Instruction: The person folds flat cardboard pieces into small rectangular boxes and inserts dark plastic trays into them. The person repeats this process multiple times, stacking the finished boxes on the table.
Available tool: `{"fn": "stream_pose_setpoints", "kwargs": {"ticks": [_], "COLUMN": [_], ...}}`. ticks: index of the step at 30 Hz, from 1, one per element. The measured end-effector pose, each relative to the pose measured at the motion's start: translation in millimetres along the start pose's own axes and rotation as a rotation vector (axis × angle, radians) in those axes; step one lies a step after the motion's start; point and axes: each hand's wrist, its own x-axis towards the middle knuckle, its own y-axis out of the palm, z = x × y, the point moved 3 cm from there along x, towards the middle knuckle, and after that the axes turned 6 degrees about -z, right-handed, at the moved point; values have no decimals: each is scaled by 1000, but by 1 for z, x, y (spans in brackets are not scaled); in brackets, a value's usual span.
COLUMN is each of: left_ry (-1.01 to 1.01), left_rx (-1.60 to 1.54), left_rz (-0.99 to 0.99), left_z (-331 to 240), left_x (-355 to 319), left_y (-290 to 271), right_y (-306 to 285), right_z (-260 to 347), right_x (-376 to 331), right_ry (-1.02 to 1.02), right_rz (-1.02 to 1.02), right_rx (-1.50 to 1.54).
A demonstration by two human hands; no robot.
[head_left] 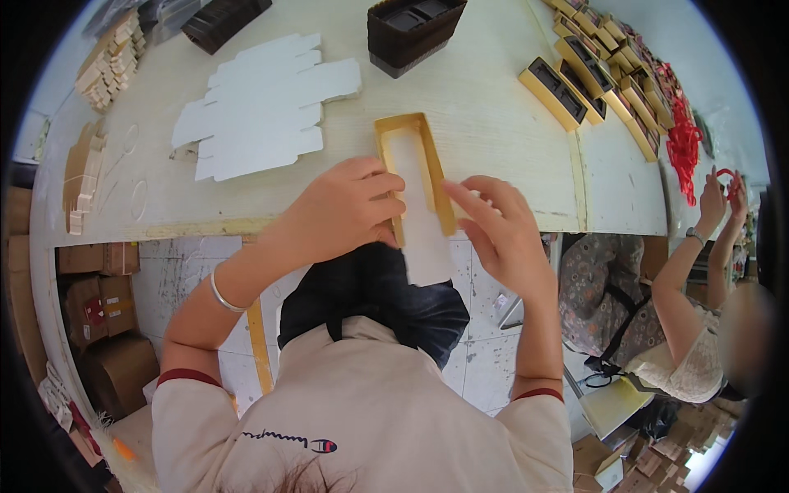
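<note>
In front of me, at the table's near edge, is a partly folded gold cardboard box [440, 185] with a white inside. Its far end and side walls stand up, while the near end lies as a flat white flap reaching past the edge over my lap. My left hand [353, 201] grips the box's left wall, fingertips over its rim. On the other side, my right hand [497, 226] has its fingers apart, the index fingertip at the right wall and the thumb beside it.
A stack of flat white box blanks [263, 107] lies left of the box. Black plastic trays [415, 33] stand stacked at the back. Gold boxes with black inserts [559, 90] and red ribbons [684, 152] sit at the right. A co-worker's hands [723, 201] hold something red.
</note>
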Motion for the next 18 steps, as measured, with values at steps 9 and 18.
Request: {"fn": "stream_pose_setpoints", "kwargs": {"ticks": [9,18], "left_ry": [-113,-356], "left_rx": [-213,-325], "left_rz": [36,-120], "left_z": [14,-7], "left_x": [-3,6], "left_y": [7,23], "right_y": [10,48], "right_z": [-27,-14], "right_x": [8,3], "right_ry": [-114,-106], "right_rz": [350,0], "right_rx": [269,50]}}
